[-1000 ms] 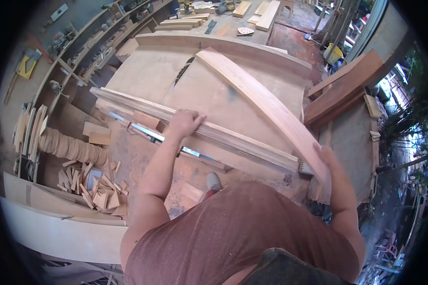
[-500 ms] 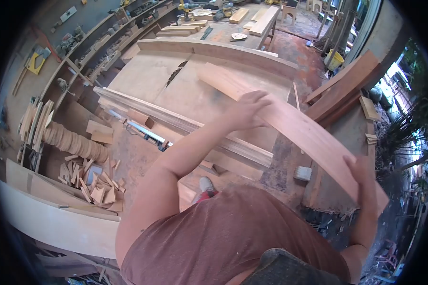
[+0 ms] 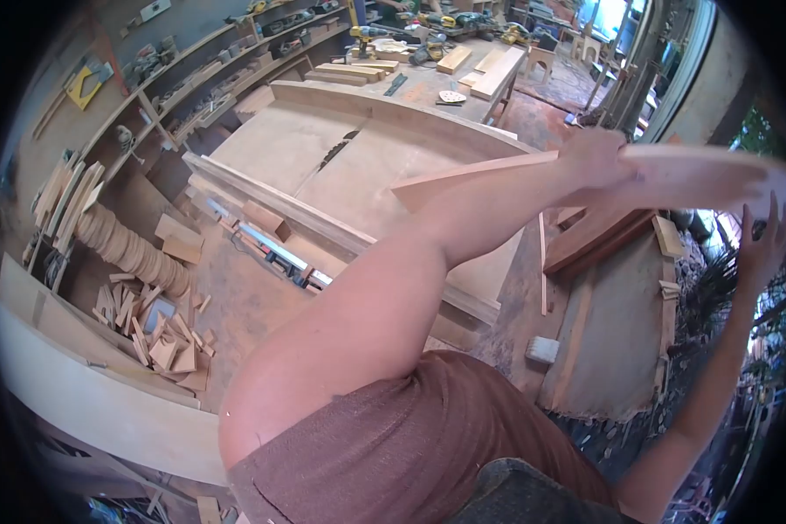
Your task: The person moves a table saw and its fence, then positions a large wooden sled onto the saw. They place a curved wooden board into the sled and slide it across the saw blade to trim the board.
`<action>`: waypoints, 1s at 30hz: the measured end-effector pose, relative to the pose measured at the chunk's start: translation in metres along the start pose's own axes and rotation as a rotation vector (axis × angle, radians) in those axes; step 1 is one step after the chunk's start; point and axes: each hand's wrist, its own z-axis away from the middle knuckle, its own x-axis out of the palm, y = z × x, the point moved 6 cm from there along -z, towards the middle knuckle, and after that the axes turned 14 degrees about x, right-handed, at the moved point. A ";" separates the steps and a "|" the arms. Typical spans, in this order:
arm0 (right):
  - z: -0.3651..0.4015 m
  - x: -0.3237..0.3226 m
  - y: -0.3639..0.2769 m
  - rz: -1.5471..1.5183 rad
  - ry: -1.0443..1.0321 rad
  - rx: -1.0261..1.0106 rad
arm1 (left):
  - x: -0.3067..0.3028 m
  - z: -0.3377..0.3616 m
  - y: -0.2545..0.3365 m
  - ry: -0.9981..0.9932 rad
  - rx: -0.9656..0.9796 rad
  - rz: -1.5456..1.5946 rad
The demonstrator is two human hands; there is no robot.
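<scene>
A long, pale wooden board (image 3: pixel 690 179) is raised at the right, its left end reaching back over the saw table (image 3: pixel 297 140). My left hand (image 3: pixel 596 162) is closed round the board near its middle. At the board's far right end my right hand (image 3: pixel 764 240) has its fingers spread, with the fingertips at or close to the lower edge; whether they touch is unclear. A dark saw blade (image 3: pixel 336 150) shows in the slot of the table, left of the board.
Stacked reddish beams (image 3: pixel 589 240) lie below the board at the right. A white block (image 3: pixel 543 350) rests near my body. Wood offcuts (image 3: pixel 170 341) are heaped at the left. A workbench (image 3: pixel 419 83) with tools and planks stands behind the saw table.
The board has been lifted and swung to the right, away from my body. My left arm now reaches further right, and my right hand has moved up and its fingers have spread.
</scene>
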 end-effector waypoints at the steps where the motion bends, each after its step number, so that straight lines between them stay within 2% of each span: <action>1: 0.013 0.011 -0.008 -0.125 -0.038 0.042 | -0.009 -0.005 0.000 0.008 -0.009 -0.008; 2: 0.034 0.030 -0.019 -0.284 -0.157 0.106 | -0.028 -0.011 0.000 0.103 -0.023 0.009; 3: 0.078 0.055 -0.037 -0.737 -0.213 0.319 | -0.047 -0.016 0.000 0.197 -0.034 0.022; 4: 0.136 0.106 -0.040 -0.557 -0.546 0.549 | -0.060 -0.021 -0.002 0.204 -0.040 0.007; 5: 0.156 0.099 -0.085 -0.754 -0.751 0.410 | -0.077 -0.024 -0.006 0.308 -0.051 0.014; 6: 0.177 0.083 -0.129 -0.796 -0.856 0.374 | -0.093 -0.024 -0.008 0.414 -0.062 0.022; 7: 0.196 0.070 -0.161 -0.878 -0.993 0.448 | -0.106 -0.026 -0.007 0.424 -0.068 0.009; 10: 0.268 0.083 -0.230 -1.194 -1.204 0.619 | -0.142 -0.018 -0.025 0.719 -0.051 0.141; 11: 0.277 0.080 -0.251 -1.267 -1.303 0.691 | -0.148 -0.012 -0.027 0.734 -0.064 0.116; 12: 0.290 0.089 -0.267 -1.285 -1.322 0.663 | -0.156 -0.001 -0.032 0.819 -0.128 0.180; 14: 0.296 0.095 -0.291 -1.528 -1.158 0.665 | -0.169 0.023 -0.037 0.918 -0.199 0.222; 15: 0.293 0.096 -0.293 -1.543 -1.174 0.647 | -0.173 0.041 -0.043 1.021 -0.259 0.324; 16: 0.289 0.100 -0.284 -1.338 -1.146 0.623 | -0.176 0.058 -0.049 1.123 -0.314 0.429; 17: 0.281 0.100 -0.277 -1.137 -1.107 0.596 | -0.179 0.074 -0.056 1.135 -0.317 0.411; 18: 0.272 0.102 -0.268 -1.172 -0.944 0.640 | -0.178 0.097 -0.071 1.242 -0.284 0.585; 19: 0.266 0.106 -0.265 -1.188 -0.954 0.626 | -0.178 0.121 -0.085 1.343 -0.245 0.760; 20: 0.258 0.109 -0.262 -1.089 -0.982 0.565 | -0.182 0.144 -0.090 1.355 -0.247 0.741; 22: 0.235 0.107 -0.264 -0.998 -1.015 0.500 | -0.178 0.195 -0.103 1.453 -0.417 0.902; 24: 0.210 0.108 -0.274 -0.758 -1.115 0.441 | -0.173 0.241 -0.121 1.480 -0.457 0.894; 25: 0.200 0.112 -0.279 -0.756 -1.123 0.439 | -0.168 0.264 -0.130 1.502 -0.489 0.902; 28: 0.179 0.135 -0.304 -0.731 -1.154 0.207 | -0.152 0.316 -0.150 1.497 -0.591 1.035; 29: 0.175 0.144 -0.310 -0.736 -1.159 0.163 | -0.144 0.334 -0.179 1.428 -0.457 1.072; 30: 0.180 0.143 -0.303 -0.711 -1.164 0.204 | -0.141 0.324 -0.188 1.389 -0.475 1.099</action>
